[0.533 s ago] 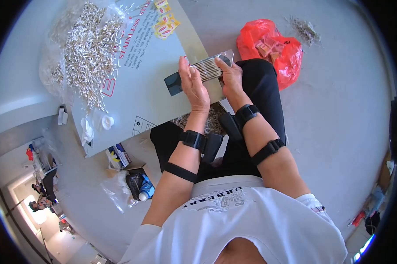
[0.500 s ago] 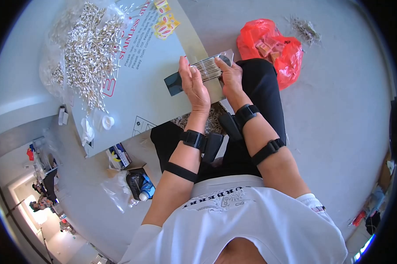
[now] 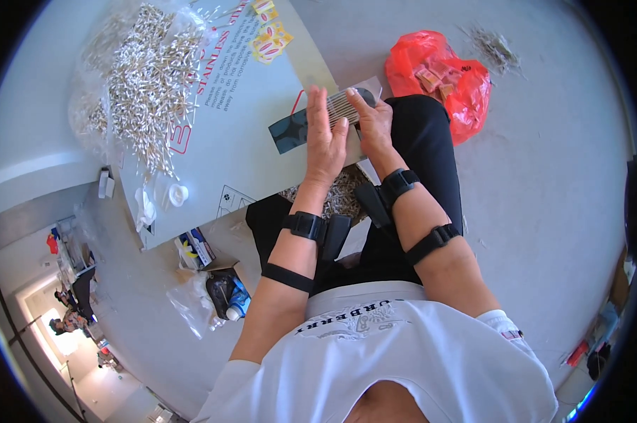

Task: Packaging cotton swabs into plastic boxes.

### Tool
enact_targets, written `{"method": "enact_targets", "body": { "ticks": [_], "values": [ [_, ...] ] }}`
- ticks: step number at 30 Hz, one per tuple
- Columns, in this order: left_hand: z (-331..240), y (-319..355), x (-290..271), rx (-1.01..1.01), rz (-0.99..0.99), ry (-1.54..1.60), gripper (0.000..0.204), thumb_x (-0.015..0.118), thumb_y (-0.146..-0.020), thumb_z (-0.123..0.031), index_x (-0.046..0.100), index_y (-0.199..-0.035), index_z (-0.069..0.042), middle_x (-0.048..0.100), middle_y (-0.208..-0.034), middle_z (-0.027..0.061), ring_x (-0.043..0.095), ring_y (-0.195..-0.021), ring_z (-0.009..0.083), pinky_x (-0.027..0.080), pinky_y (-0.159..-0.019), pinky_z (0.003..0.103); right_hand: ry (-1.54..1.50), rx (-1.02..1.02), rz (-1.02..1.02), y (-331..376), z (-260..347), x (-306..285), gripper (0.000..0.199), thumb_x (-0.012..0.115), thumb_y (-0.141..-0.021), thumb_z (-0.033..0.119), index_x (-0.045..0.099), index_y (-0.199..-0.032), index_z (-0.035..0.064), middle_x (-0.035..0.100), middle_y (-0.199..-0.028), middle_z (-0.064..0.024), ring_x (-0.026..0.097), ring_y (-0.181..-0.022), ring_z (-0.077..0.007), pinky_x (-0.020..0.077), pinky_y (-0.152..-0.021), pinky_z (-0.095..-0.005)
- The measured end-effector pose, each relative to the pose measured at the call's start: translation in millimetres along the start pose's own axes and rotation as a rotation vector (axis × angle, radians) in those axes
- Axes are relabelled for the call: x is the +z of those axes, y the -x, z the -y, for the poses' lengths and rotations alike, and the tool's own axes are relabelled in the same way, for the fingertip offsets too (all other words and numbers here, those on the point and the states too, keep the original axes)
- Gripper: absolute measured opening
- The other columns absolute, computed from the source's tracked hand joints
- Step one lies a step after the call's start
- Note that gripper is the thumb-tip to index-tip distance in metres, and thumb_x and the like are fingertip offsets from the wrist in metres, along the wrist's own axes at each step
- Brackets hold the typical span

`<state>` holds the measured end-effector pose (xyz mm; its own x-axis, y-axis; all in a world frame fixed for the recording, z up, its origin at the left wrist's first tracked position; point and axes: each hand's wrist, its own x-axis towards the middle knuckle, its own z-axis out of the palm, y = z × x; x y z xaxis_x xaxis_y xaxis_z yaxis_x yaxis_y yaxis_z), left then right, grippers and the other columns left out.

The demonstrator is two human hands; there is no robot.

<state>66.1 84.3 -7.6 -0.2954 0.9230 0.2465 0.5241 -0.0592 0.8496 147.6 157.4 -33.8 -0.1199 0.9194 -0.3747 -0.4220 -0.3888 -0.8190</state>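
Note:
A flat row of cotton swabs (image 3: 342, 108) lies on a long dark card (image 3: 288, 133) with what looks like clear plastic at its right end, at the table's right edge. My right hand (image 3: 375, 129) grips that end, thumb on top and fingers hidden beneath. My left hand (image 3: 325, 146) is held edge-on across the card, its fingers stretched straight and its thumb near the swabs. It hides the left end of the row; whether the palm touches the swabs I cannot tell.
A clear bag of loose cotton swabs (image 3: 146, 77) sits spilling on the table (image 3: 234, 151), near yellow packets (image 3: 270, 42) and a white lid-like piece (image 3: 178, 194). A red plastic bag (image 3: 466, 106) and a pile of swabs (image 3: 493, 46) lie on the floor at right.
My left hand has shifted right along the card, covering more of the swab row and baring more of the dark card. My right hand keeps its grip.

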Motion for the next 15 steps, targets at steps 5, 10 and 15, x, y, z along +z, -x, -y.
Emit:
{"method": "enact_targets", "body": {
  "ticks": [5,10,15],
  "values": [
    [-1.1,-0.3,1.8,0.015,-0.045,-0.049,0.066,0.054,-0.093,-0.014,0.023,-0.149,0.001,0.016,-0.156,0.0262,0.017,-0.145,0.0408,0.018,-0.118,0.047,0.008,-0.041,0.023,1.8,-0.4,3.8,0.015,0.076,-0.084,0.016,0.071,-0.088,0.0022,0.069,-0.08,-0.0014,0.061,-0.069,-0.0098,0.0469,-0.064,-0.026],
    [-11.9,19.3,-0.7,-0.138,-0.045,-0.702,0.081,0.06,-0.091,-0.035,0.021,-0.147,0.008,0.011,-0.156,0.0296,0.012,-0.146,0.0416,0.011,-0.117,0.054,-0.087,-0.006,-0.011,-3.9,-5.5,-3.6,0.026,0.07,-0.091,0.029,0.069,-0.088,0.0033,0.066,-0.08,0.0012,0.057,-0.07,-0.0083,0.0453,-0.064,-0.0264],
    [-11.4,44.3,-9.9,-0.144,0.108,-0.813,0.088,0.059,-0.09,-0.044,0.019,-0.147,0.011,0.008,-0.156,0.0303,0.009,-0.146,0.0421,0.009,-0.117,0.055,0.048,-0.046,-0.037,-6.8,-11.8,-6.0,0.031,0.068,-0.092,0.035,0.068,-0.087,0.0048,0.063,-0.08,0.0026,0.054,-0.071,-0.007,0.0437,-0.065,-0.0265]
  ]
}}
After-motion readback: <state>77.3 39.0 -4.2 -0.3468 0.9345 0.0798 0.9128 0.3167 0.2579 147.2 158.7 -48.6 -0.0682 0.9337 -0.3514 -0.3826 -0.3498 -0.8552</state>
